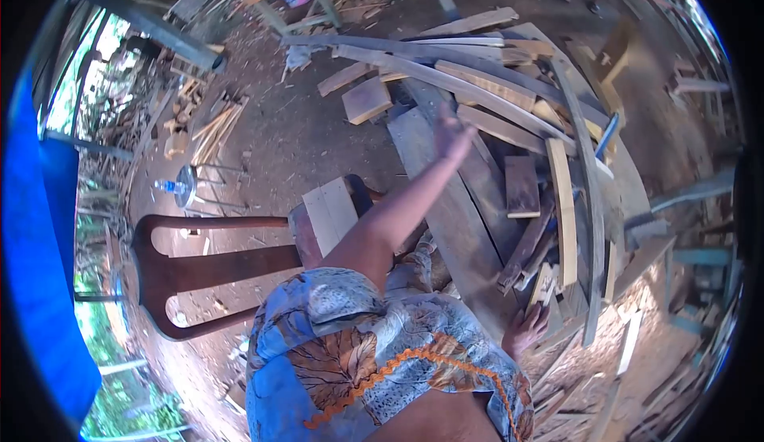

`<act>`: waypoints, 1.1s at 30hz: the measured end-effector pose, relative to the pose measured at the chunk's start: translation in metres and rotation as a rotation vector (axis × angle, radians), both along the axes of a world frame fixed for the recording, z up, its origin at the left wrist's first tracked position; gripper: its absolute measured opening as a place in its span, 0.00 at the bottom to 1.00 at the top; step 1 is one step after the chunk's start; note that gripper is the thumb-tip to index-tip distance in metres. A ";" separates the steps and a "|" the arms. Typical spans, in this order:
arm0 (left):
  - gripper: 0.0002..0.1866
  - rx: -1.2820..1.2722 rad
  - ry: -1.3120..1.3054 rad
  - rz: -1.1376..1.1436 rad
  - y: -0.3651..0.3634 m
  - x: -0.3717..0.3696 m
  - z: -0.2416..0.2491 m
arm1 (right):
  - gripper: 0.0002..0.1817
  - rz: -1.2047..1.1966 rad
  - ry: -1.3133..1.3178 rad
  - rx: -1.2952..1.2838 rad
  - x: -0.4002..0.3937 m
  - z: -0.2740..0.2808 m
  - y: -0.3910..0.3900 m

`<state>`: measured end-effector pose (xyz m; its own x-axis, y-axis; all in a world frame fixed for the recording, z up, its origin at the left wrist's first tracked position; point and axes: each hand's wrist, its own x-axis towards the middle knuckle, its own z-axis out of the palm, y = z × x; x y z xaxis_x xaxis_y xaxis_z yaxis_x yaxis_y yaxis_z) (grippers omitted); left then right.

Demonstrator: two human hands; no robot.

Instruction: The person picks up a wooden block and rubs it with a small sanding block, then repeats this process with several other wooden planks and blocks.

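My left hand [454, 138] reaches out over the work table [446, 195], slightly blurred, its fingers apart and nothing visible in them. It is beside the near ends of several long boards, close to a narrow plank [503, 129]. Lower right, near the table's edge, my right hand [527, 331] has its fingers bent around the lower end of a short pale wood piece [544, 284]. Above that hand lie a curved pale strip [563, 211] and a dark rectangular block [522, 186].
A wooden chair back [231, 270] lies at left, beside a pale board [329, 214]. Behind it, a small stool [186, 186] bears a bottle [166, 186]. A wood block [367, 100] lies beyond the table's left edge. Wood scraps [215, 136] litter the ground.
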<state>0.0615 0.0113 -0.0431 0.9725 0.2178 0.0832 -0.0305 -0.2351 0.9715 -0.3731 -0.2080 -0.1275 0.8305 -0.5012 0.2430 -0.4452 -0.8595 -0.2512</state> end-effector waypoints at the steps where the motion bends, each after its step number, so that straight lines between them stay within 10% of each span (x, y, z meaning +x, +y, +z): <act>1: 0.52 0.027 0.032 0.166 0.036 0.021 -0.026 | 0.27 0.010 0.007 -0.027 0.000 -0.002 -0.002; 12: 0.67 0.428 0.764 0.455 0.223 0.092 -0.040 | 0.29 0.003 0.139 -0.048 -0.010 -0.018 -0.023; 19: 0.60 -0.076 0.457 0.579 0.305 0.139 -0.161 | 0.30 0.232 0.261 -0.098 0.042 0.016 -0.068; 22: 0.53 -0.514 0.747 0.324 0.313 0.130 -0.139 | 0.30 0.292 0.311 -0.082 0.058 0.022 -0.061; 33: 0.23 -0.923 0.486 0.357 0.309 0.113 -0.170 | 0.31 0.261 0.493 -0.005 0.045 0.066 -0.020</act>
<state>0.1748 0.3199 -0.2131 0.7262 0.2740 -0.6306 0.3283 0.6677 0.6681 -0.3282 -0.2277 -0.0614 0.9429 -0.2634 -0.2040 -0.2811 -0.9576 -0.0626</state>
